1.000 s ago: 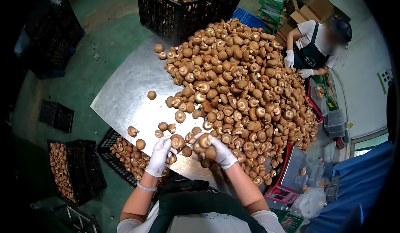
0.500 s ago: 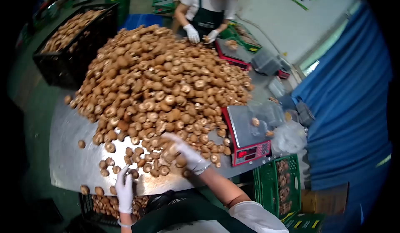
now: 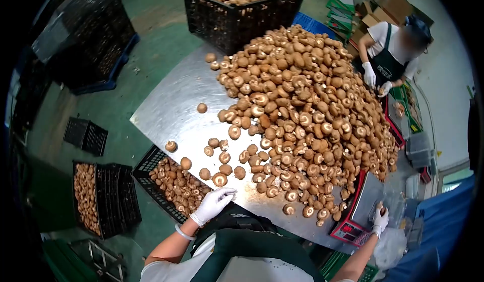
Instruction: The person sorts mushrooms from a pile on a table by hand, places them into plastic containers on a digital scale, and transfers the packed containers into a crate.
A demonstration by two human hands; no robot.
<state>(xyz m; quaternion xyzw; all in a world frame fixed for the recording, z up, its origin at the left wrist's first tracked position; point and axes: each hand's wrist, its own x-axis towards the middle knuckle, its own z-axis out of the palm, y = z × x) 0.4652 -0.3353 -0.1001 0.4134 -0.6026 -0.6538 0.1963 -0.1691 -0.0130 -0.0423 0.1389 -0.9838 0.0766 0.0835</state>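
Note:
My left hand (image 3: 214, 205), in a white glove, is at the table's near edge beside a black crate of mushrooms. Its fingers stretch loosely to the right, and I see nothing in them. Out to the right, my gloved right hand (image 3: 380, 220) has its fingers closed round a brown mushroom (image 3: 381, 210), partly hidden by them. This hand is at the right side of the red digital scale (image 3: 364, 201), near clear plastic containers. Between my hands, loose mushrooms (image 3: 272, 191) lie on the metal table (image 3: 174, 98) before a large mushroom heap (image 3: 307, 90).
The black crate (image 3: 146, 168) below the table edge holds mushrooms. Another full black crate (image 3: 242, 27) stands behind the table. At the far right a co-worker (image 3: 388, 55) in white gloves handles mushrooms by a second scale. Plastic bags (image 3: 390, 246) lie right of my scale.
The view has swung left, showing more floor and crates. My right hand has moved from the loose mushrooms to the scale's right side. My left hand has drawn back to the table edge.

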